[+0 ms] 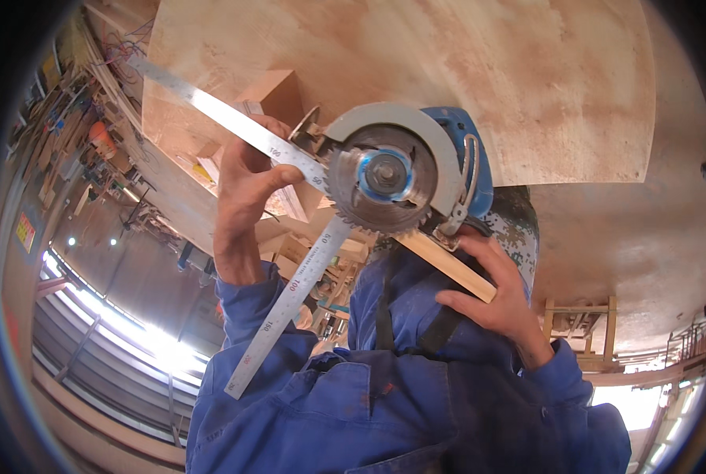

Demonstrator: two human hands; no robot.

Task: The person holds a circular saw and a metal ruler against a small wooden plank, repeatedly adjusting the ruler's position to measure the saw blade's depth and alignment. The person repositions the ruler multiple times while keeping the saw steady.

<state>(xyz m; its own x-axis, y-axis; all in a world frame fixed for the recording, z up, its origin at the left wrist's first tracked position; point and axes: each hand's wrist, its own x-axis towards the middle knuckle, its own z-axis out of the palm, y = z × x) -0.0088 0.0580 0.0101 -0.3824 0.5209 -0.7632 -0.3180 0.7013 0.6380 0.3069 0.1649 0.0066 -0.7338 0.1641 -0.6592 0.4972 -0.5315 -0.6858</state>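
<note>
A circular saw (pixel 448 138) with a blue body and grey upper guard is in front of me, its toothed round blade (pixel 384 178) facing me. My left hand (pixel 246 186) pinches a steel carpenter's square (pixel 210 107) between thumb and fingers. The square's long arm runs to the upper left; its shorter arm (pixel 289 292) slants down toward my chest. Its corner is hidden at the blade's left edge. My right hand (pixel 491 288) is closed around a pale wooden strip (pixel 448 267) below the blade, with fingers by the saw's metal bracket (pixel 451 225).
A large plywood sheet (pixel 527 95) spreads beyond the saw. Wooden blocks (pixel 278 95) stand behind my left hand. Scrap wood and tools clutter the left side, with an orange container (pixel 101 136) among them. A wooden frame (pixel 582 328) stands at right. Camouflage-patterned cloth (pixel 515 225) lies beside the saw.
</note>
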